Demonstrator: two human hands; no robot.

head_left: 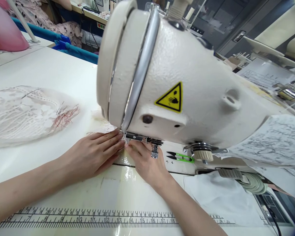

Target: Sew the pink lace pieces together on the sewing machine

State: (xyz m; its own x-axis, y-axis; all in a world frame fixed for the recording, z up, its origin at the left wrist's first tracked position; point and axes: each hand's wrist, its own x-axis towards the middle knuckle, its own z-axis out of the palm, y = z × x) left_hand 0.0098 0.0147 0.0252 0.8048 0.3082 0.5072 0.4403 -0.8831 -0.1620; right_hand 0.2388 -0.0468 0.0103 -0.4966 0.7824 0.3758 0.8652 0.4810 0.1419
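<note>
The counter [71,72] has a smooth, hard white surface, glossy in front of the needle area. The sewing machine [199,82] is cream-coloured, with a rounded, lightly pebbled painted casing; its head overhangs the work. On the left side of the counter lies a lace bundle [31,114], sheer and white, roughly oval, with patterned bands and a tangle of reddish threads at its right end. A ruler scale [100,220], printed with black marks and figures, runs crosswise along the near side. A white cloth [218,193], soft and creased, lies at lower right.

The left hand [98,152] lies flat with fingers straight and close together, fingertips at the needle area; its thumb is hidden, so whether its grip is pinching cannot be told. The right hand [148,160] is bent inward, partly covered by the metal presser parts [140,138]; the state of its grip cannot be told either.

A yellow triangular warning label [170,99] is on the casing. Green-handled snips [180,157] lie right of the right hand, blades pointing left. The lace piece [125,137], white and perforated, sits between both sets of fingertips beside the presser parts; its visible sliver runs away from the person, its full long axis hidden.
</note>
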